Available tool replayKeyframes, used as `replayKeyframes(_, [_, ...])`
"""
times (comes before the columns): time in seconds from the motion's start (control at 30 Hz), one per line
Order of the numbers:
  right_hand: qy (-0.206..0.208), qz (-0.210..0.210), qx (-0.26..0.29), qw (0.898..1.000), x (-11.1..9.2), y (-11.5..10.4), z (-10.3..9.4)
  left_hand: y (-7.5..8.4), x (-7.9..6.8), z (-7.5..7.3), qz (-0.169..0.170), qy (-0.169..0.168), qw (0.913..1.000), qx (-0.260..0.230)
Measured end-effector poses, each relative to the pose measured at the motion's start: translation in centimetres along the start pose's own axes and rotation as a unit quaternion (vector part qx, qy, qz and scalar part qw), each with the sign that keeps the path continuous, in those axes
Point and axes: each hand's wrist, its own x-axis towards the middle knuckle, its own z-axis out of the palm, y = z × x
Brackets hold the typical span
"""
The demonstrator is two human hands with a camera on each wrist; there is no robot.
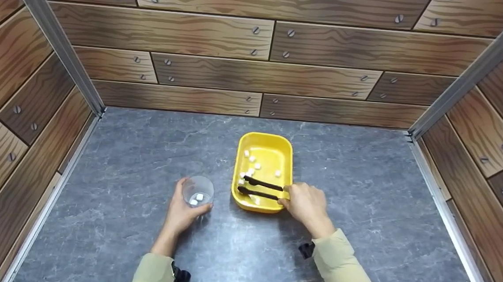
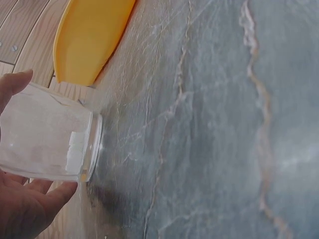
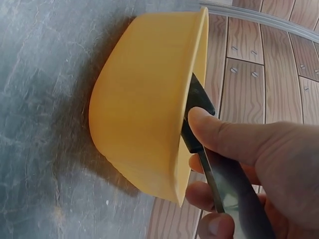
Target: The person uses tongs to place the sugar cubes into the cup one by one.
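Note:
My left hand (image 1: 183,213) holds a clear cup (image 1: 198,186) with thumb and fingers around its side; a few white cubes (image 1: 199,197) lie at its bottom. In the left wrist view the cup (image 2: 47,132) stands on the grey surface. With my right hand (image 1: 308,205) I grip a pair of black tongs (image 1: 261,194), their two arms apart and reaching over a yellow tray (image 1: 287,161). The tong tips are close to several white cubes (image 1: 257,166) on the left side of the tray. In the right wrist view the tray's wall (image 3: 139,99) hides the tips.
The grey marbled tabletop (image 1: 144,151) is bounded by wood-patterned panels (image 1: 220,74) at the back and on both sides. Metal strips (image 1: 445,212) run along the corners and side edges. A dark wrist device (image 1: 181,277) sits at each sleeve.

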Motion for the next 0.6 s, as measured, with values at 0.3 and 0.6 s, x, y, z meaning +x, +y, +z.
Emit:
replayKeyframes(0.3, [-0.002, -0.001, 0.005, 1.0, 0.42, -0.09, 0.29, -0.01, 0.02, 0.02, 0.001, 0.002, 1.0, -0.002])
replayKeyframes(0.6, [-0.003, -0.006, 0.007, 1.0, 0.56, 0.03, 0.62, 0.03, -0.02, 0.01, 0.002, 0.0, 1.0, -0.001])
